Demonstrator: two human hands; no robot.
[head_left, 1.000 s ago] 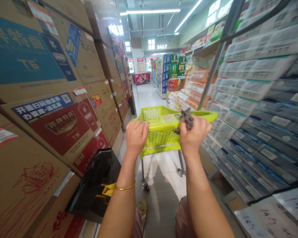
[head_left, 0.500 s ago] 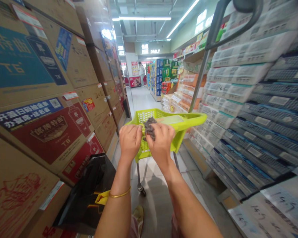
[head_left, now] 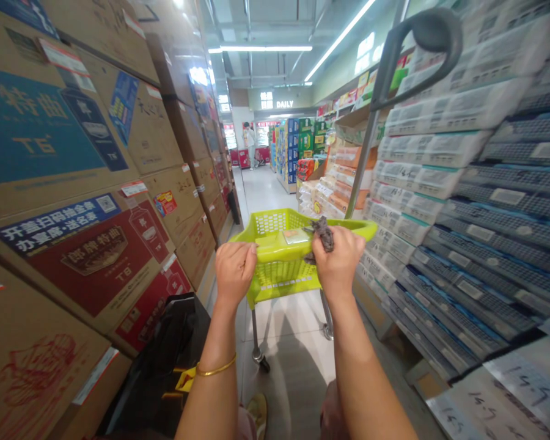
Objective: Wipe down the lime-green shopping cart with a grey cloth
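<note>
A lime-green plastic shopping cart stands in front of me on metal legs with casters. My left hand is closed around the left part of its handle. Toward the handle's right side, my right hand is closed on a crumpled grey cloth, pressing it against the green plastic. A pale label card shows between the hands. Both sets of fingertips are partly hidden behind the handle.
Stacked cardboard cartons wall the left side, with a black bag below them. Wrapped paper packs and grey-blue packs line the right. A grey handle on a pole rises there. A person stands far down the aisle.
My right hand and the cloth have slid right along the handle, uncovering its middle and the label card. My left hand stays on the left part. The view has tilted slightly.
</note>
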